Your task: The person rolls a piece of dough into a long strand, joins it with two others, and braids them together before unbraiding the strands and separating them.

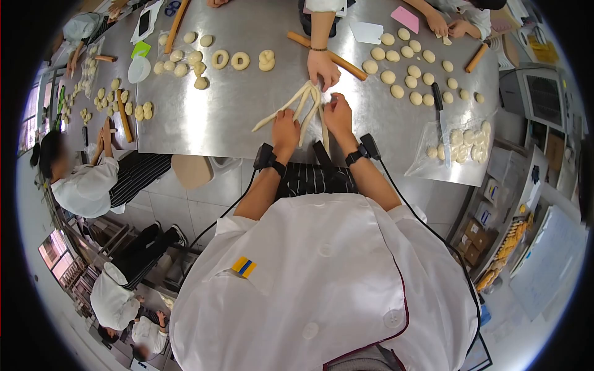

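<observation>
Several long dough strands (307, 97) join at their far end on the steel table and fan out toward me. My left hand (286, 132) is closed over the left strands, fingers bent around one; a strand end sticks out to its left. My right hand (338, 115) has its fingers curled in a pinch at the right strand, whose tail hangs down near the table's front edge. Another person's hand (323, 67), with a bracelet, reaches from across the table and touches the joined end.
A rolling pin (337, 59) lies behind the strands. Shaped dough rings (240, 60) and dough balls (199, 68) are left; more dough balls (411, 81) are right. A knife (442, 123) rests by bagged dough (470, 143). A white scraper (367, 32) lies farther back.
</observation>
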{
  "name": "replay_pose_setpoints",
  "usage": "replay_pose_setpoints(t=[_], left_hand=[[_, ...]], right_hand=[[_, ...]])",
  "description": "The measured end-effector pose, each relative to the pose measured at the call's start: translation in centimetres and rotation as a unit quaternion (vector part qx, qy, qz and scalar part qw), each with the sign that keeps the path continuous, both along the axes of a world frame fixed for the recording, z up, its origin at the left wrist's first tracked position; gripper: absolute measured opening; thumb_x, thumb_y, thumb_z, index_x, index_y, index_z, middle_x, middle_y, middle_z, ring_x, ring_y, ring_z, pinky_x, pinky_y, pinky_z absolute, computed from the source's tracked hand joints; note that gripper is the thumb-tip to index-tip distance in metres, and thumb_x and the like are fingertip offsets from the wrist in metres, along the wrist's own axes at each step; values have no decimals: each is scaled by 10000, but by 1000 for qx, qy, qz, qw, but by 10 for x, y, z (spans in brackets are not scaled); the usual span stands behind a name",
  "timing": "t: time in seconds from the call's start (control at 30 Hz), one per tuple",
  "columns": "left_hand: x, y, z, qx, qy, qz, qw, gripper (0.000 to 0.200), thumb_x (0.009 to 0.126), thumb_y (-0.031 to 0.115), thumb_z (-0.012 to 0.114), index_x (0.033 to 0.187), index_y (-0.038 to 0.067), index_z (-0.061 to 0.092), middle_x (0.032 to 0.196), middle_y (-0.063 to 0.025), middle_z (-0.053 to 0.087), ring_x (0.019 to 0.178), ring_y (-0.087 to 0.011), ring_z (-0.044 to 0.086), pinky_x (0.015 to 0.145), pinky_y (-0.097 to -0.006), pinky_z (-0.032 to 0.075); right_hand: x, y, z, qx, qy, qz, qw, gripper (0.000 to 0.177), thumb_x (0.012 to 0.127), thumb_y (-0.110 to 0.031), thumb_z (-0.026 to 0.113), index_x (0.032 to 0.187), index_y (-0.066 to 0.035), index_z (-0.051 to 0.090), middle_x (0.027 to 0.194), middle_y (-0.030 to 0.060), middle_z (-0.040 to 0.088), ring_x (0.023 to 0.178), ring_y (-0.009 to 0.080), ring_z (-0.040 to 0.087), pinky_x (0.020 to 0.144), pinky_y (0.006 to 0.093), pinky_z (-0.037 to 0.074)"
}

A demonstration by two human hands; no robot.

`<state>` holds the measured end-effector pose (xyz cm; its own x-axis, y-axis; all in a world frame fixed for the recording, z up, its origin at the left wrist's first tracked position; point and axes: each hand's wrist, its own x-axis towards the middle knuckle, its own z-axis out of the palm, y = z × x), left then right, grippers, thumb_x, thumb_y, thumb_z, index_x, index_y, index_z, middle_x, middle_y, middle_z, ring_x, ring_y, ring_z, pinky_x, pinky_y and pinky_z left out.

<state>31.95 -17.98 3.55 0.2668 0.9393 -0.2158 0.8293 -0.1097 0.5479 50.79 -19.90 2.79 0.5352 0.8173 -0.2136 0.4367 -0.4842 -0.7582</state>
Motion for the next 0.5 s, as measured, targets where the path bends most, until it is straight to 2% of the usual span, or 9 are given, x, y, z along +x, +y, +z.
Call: replay_pose_setpoints(t=[0.07,0.23,0.37,0.43,0.47,0.5], left_hand=[[-4,-7,-2,30,-11,-1,1000,298,868,58,716,1159,45,653,1175,-202,661,1127,-444,631,962,-527,514],[-11,-14,0,11,-21,1,1000,346,863,35,704,1203,49,638,1183,-214,658,1111,-447,628,963,-532,512],[-21,-19,-9,13,-18,6,1000,426,822,11,680,1244,52,628,1194,-226,649,1087,-465,621,975,-530,506],[-23,-22,-9,9,-13,7,1000,443,812,7,671,1251,52,625,1194,-227,647,1091,-470,616,983,-533,500],[-24,-24,-8,5,-9,8,1000,461,802,4,663,1259,52,623,1194,-228,646,1096,-474,611,992,-536,495],[-25,-23,-8,7,-8,9,1000,461,802,4,663,1259,52,623,1194,-228,646,1096,-474,611,992,-536,495]], right_hand=[[7,-20,1,7,-18,27,999,380,927,-134,674,1286,-10,653,936,171,748,849,322,739,796,430,589],[3,-59,2,-22,10,56,998,392,909,-67,672,1300,-35,656,959,149,721,824,287,724,794,394,594],[-4,-68,3,-8,-4,84,996,439,898,-50,680,1335,-33,636,1038,156,680,855,294,710,819,404,591],[-6,-68,12,-34,18,97,995,470,880,-44,643,1346,-15,594,1085,195,658,1007,393,671,889,471,560],[-7,-66,15,-33,19,98,994,470,880,-44,643,1346,-15,594,1085,195,658,1007,393,671,889,471,560],[-6,-63,12,-28,0,105,994,466,884,-38,653,1348,-26,608,1067,181,660,951,353,682,865,445,569]])
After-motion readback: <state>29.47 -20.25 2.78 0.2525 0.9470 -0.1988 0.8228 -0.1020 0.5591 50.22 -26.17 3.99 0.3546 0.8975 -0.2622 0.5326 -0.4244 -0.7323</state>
